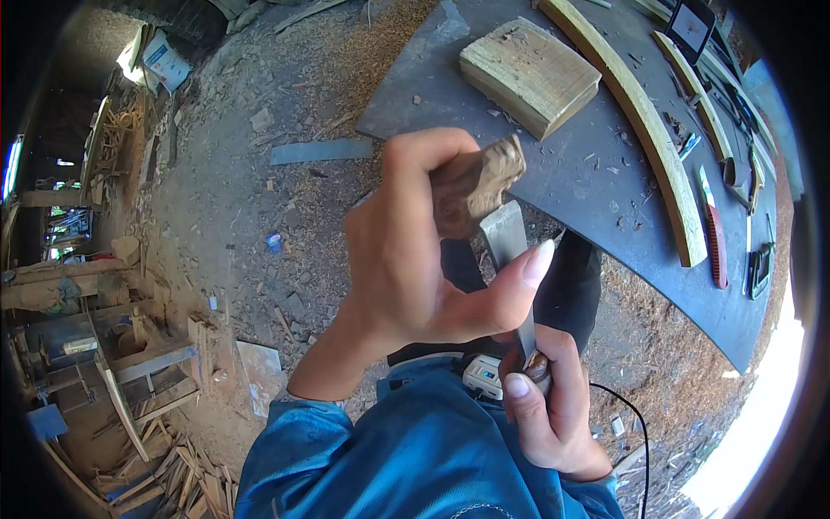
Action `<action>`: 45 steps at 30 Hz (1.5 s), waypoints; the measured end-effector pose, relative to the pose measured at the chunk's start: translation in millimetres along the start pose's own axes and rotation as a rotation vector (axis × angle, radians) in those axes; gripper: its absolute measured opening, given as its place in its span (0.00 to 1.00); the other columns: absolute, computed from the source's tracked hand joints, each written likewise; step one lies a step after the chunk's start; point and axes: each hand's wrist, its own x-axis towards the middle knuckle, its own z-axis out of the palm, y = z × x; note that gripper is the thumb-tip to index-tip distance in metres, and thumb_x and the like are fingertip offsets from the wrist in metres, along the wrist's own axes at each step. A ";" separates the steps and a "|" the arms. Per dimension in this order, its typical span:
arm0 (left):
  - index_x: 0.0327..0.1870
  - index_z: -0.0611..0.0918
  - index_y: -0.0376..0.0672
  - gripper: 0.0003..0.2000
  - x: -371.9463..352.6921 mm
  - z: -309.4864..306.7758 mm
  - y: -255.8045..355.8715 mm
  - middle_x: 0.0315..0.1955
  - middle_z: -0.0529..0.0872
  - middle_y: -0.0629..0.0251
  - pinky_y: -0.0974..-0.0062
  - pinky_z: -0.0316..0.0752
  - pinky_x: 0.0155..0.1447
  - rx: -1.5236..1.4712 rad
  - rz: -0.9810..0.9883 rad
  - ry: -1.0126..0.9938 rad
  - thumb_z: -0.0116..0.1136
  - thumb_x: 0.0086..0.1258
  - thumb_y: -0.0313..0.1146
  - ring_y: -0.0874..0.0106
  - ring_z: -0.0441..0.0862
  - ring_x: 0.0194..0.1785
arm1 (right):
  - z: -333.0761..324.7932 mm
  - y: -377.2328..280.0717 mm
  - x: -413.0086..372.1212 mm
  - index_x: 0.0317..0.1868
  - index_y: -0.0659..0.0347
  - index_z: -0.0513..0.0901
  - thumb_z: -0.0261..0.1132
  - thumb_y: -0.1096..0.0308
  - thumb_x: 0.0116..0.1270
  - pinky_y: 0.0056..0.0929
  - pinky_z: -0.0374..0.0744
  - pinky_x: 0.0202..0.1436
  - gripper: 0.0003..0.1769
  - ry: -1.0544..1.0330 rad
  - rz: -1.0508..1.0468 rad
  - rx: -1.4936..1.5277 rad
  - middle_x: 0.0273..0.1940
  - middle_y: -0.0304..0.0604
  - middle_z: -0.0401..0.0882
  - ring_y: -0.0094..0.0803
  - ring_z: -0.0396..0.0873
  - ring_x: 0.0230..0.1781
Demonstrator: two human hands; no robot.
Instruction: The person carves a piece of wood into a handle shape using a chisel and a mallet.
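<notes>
The left hand [406, 242] gripped a small shaped wood piece [474, 190] before the table [596, 195], while the right hand [549, 406] grasped a chisel [505, 233] by its handle. If the blade slipped from careless pushing, it might cut the left thumb [506, 303] (contact with the wood I could not tell). Beyond lay a thick block [529, 73].

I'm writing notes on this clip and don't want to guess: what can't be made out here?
All in the head view:
- Wood: the gripped part is hidden by the left hand.
- Chisel: its handle is mostly covered by the right hand, part of its blade by the left thumb.
- Curved beam: its far end is cut off by the top edge.
- Screen: its content is too small to read.
</notes>
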 end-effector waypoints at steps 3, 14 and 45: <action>0.60 0.70 0.29 0.34 4.2 3.0 -2.5 0.43 0.77 0.60 0.78 0.73 0.45 0.079 0.020 -0.002 0.69 0.58 0.43 0.77 0.73 0.40 | -3.4 -2.3 2.1 0.66 0.73 0.71 0.65 0.67 0.78 0.29 0.79 0.39 0.24 -0.027 0.040 0.073 0.37 0.47 0.84 0.30 0.83 0.33; 0.48 0.75 0.33 0.24 16.1 13.4 -10.4 0.28 0.78 0.66 0.80 0.70 0.31 0.228 0.111 0.014 0.66 0.59 0.43 0.79 0.74 0.29 | -0.4 1.7 -1.7 0.66 0.72 0.70 0.62 0.68 0.80 0.28 0.80 0.42 0.22 -0.011 0.134 0.164 0.40 0.47 0.84 0.29 0.82 0.34; 0.49 0.76 0.34 0.25 18.5 10.5 -9.6 0.28 0.77 0.67 0.79 0.71 0.33 0.288 0.209 0.051 0.66 0.60 0.46 0.79 0.73 0.29 | -6.4 2.4 -4.5 0.64 0.73 0.73 0.67 0.67 0.77 0.31 0.78 0.34 0.24 0.028 0.064 0.035 0.33 0.47 0.80 0.35 0.81 0.29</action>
